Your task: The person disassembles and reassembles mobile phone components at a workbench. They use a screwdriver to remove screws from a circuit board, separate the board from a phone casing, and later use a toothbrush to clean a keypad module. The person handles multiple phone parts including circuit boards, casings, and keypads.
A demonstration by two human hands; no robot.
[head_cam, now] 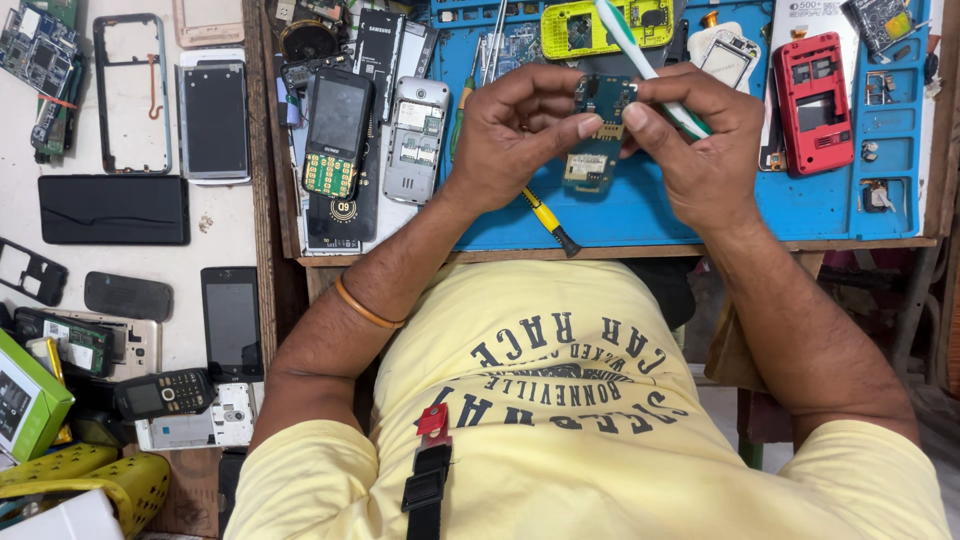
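Top centre of frame: left hand (515,135) pinching a small circuit board (597,135), right hand (700,140) gripping a white-green toothbrush (640,60) over the blue mat (640,215).

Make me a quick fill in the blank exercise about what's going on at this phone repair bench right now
1. Both hands hold a small circuit board over a mat coloured ____.
2. The right hand also grips a white and green ____.
3. On the left hand side, the wrist wears an orange ____.
4. The phone shell at the mat's right is ____.

Missing words: blue; toothbrush; bangle; red
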